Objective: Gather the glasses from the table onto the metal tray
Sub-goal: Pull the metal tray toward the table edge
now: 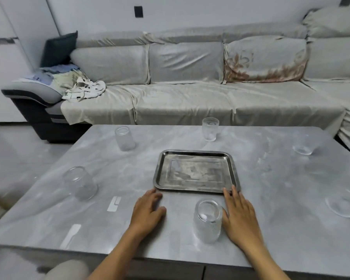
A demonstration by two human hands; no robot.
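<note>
An empty metal tray (196, 152) lies in the middle of the grey marble table (271, 229). Several clear glasses stand around it: one close to me (208, 221) between my hands, one at the left (80, 183), one at the far left (124, 139), one behind the tray (210, 129), one at the far right (303, 147) and one at the right edge (342, 206). My left hand (148, 211) rests flat on the table, fingertips near the tray's front left corner. My right hand (238, 215) lies flat beside the near glass, fingertips touching the tray's front right corner. Both hold nothing.
A long sofa under a light cover (190, 93) runs behind the table, with crumpled cloths (85, 88) on its left end. Two small white strips (114, 203) (71, 235) lie on the table's left front. The table's front edge is just below my forearms.
</note>
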